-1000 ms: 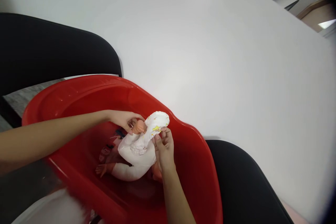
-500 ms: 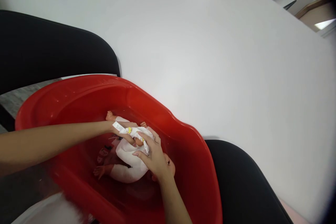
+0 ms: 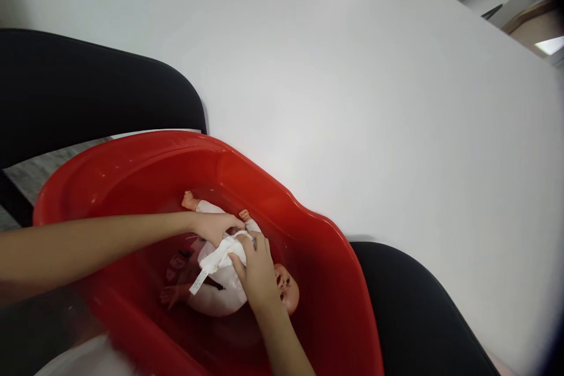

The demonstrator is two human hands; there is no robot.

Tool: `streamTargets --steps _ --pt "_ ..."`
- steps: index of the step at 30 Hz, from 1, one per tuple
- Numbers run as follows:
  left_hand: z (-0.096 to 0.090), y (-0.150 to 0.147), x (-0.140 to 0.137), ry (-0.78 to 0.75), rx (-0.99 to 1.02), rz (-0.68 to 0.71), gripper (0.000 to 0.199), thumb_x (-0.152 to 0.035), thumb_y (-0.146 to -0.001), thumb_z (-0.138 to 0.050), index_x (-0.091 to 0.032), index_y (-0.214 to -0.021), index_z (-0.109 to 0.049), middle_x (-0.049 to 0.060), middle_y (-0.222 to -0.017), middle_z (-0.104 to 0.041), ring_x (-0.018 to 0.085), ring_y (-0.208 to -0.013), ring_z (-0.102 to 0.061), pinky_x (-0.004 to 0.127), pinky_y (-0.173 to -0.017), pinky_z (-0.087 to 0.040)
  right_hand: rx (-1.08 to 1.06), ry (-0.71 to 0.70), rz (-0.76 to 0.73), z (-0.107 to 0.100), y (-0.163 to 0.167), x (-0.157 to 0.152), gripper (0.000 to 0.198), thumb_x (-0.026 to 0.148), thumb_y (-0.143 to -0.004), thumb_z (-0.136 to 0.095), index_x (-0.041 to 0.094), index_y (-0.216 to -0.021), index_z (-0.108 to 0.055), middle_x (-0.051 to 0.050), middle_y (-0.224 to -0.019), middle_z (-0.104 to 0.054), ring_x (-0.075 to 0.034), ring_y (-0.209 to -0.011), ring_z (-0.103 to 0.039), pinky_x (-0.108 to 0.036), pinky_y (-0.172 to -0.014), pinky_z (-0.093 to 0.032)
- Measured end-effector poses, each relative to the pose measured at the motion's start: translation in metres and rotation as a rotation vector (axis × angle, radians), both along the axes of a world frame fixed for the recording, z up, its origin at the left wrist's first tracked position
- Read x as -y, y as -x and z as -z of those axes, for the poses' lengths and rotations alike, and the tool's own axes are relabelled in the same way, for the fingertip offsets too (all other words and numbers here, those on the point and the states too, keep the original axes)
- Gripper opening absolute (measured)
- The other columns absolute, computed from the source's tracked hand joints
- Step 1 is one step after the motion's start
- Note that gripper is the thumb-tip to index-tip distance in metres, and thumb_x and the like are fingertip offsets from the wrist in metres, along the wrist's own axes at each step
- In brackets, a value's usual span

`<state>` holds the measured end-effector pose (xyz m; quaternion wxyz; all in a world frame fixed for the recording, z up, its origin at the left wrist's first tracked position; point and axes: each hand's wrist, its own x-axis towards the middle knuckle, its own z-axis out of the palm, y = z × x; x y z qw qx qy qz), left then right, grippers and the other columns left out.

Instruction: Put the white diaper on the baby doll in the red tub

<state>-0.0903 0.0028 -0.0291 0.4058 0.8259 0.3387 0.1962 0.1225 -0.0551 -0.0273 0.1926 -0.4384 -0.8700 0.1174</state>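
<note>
Doll lies in the red tub, head toward me | my right hand pinches the white cloth at its waist, over the torso | my left hand presses closed on the same cloth | fingertips hidden in folds; tub's near rim cut off.

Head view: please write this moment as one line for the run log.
left hand: on doll | right hand: grips white cloth | doll: lying in red tub
</note>
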Motion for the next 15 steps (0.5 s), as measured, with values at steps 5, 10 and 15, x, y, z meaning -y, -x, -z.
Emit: streamTargets --steps 5,10,15 --pt "-0.005 0.001 0.002 0.061 0.017 0.057 0.025 -0.023 -0.072 -0.071 -0.015 -0.095 -0.065 0.003 -0.091 -0.069 0.022 -0.082 -0.063 0.03 -0.075 -0.049 0.065 0.039 0.051 -0.01 0.009 0.004 0.039 0.03 -0.099 -0.063 0.017 -0.135 -0.07 -0.019 -0.133 -0.064 -0.036 -0.122 -0.063 -0.055 -0.105 -0.056" --pt "-0.004 0.007 -0.005 0.0 -0.031 0.076 0.021 -0.02 -0.07 -0.071 -0.017 -0.088 -0.061 0.0 -0.085 -0.065 0.021 -0.078 -0.061 0.029 -0.068 -0.047 0.002 0.089 0.043 0.005 0.008 0.0 0.063 0.029 -0.093 -0.072 0.016 -0.153 -0.055 -0.019 -0.141 -0.063 -0.034 -0.127 -0.065 -0.049 -0.105 -0.059" --pt "-0.003 0.012 -0.01 0.018 -0.062 0.08 0.051 -0.022 -0.065 -0.077 -0.014 -0.115 -0.069 0.005 -0.112 -0.075 0.027 -0.1 -0.069 0.032 -0.089 -0.054 -0.039 -0.02 0.04 0.03 0.007 -0.005 0.075 0.017 -0.088 -0.074 0.019 -0.159 -0.048 -0.016 -0.155 -0.056 -0.03 -0.14 -0.059 -0.042 -0.109 -0.058"
